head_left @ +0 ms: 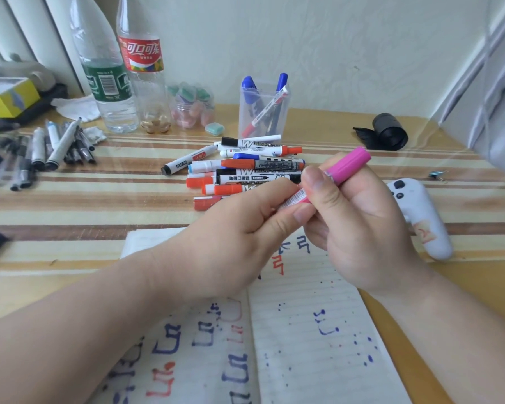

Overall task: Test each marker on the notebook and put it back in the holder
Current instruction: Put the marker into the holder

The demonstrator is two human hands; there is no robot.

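Observation:
Both my hands hold one pink marker (298, 197) above the open notebook (309, 330). My left hand (239, 237) pinches its white-and-pink barrel. My right hand (359, 225) grips the end with the pink cap (351, 164), which points up and right. The notebook pages carry blue and red test marks. Behind my hands lies a pile of whiteboard markers (245, 167) with red, black and blue caps. The clear plastic holder (263, 112) stands behind the pile with a few markers in it.
Two plastic bottles (123, 83) and a small jar (191, 104) stand at the back left. Several grey pens (41, 150) lie at far left. A white controller (423, 217) lies right of my hands, a black roll (388, 131) beyond it.

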